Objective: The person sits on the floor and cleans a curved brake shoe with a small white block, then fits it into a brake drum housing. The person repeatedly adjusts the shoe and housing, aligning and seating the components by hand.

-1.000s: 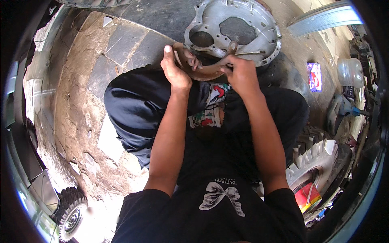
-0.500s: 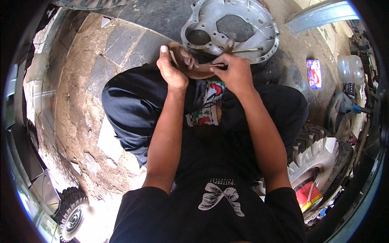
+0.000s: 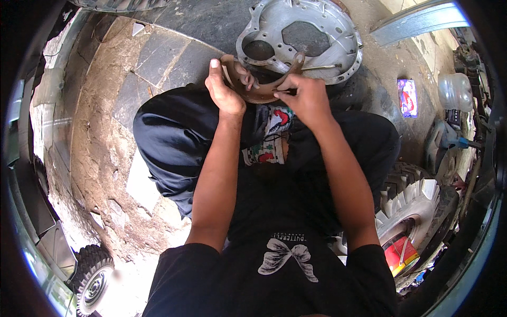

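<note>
A rusty brown, curved metal piece that looks like a brake shoe (image 3: 257,97) is held over my crossed legs, curving up at both ends. My left hand (image 3: 226,96) grips its left end, thumb up outside and fingers curled over the inner side. Close to the right part of the curve is my right hand (image 3: 307,96), its thumb and forefinger pinched around something small and dark against the inner edge. What the pinch holds is too small to name. Just beyond lies a grey metal bell housing (image 3: 346,42) with large openings, a thin rod resting across its near part.
A purple packet (image 3: 407,98) and a clear plastic jar (image 3: 455,92) are on the floor to the right. Nearer stand a chunky-treaded tyre (image 3: 409,208) and a red and yellow tin (image 3: 398,253). Another wheel (image 3: 95,282) is at lower left. A metal beam (image 3: 422,24) crosses the far right.
My right fingers have slid slightly down and left along the brake shoe's inner edge, showing more of its right end. My left hand keeps its grip.
</note>
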Demonstrator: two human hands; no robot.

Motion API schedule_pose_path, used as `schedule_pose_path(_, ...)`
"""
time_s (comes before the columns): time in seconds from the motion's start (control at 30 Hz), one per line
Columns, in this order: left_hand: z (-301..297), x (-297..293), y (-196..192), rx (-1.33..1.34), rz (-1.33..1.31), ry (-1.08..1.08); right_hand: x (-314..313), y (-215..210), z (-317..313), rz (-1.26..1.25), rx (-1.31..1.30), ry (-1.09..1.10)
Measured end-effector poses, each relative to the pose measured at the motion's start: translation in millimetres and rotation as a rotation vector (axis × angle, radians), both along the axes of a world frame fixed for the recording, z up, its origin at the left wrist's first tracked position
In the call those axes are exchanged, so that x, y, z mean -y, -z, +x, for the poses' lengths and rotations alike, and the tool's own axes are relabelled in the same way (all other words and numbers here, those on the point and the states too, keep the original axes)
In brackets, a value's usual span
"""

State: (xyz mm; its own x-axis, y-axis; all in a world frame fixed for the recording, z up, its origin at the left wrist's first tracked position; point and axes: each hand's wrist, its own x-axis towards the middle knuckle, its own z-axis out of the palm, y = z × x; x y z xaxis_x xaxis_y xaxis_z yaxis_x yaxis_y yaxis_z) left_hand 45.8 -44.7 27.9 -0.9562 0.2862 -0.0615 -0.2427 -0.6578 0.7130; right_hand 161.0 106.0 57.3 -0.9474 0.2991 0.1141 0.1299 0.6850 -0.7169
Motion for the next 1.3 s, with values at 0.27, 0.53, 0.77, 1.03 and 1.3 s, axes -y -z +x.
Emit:
schedule_pose_path(0.27, 2, 2, -1, -0.022, 0.024, 0.032, 10, -8, -8, -0.133, -0.025, -0.123)
schedule_pose_path(0.53, 2, 2, 3, -0.038, 0.005, 0.025, -16, 7, -9, 0.055, 0.071, 0.198)
schedule_pose_path(0.77, 5, -3, -12, 0.042, -0.028, -0.076, 14, -12, -1, -0.007, -0.042, -0.105)
schedule_pose_path(1.03, 2, -1, 4, -0.009, -0.004, -0.002, -16, 8, -8, 0.133, 0.062, 0.226)
schedule_pose_path(1.3, 0, -1, 0, -0.023, -0.032, -0.019, -17, 8, 3, -0.015, 0.053, 0.184)
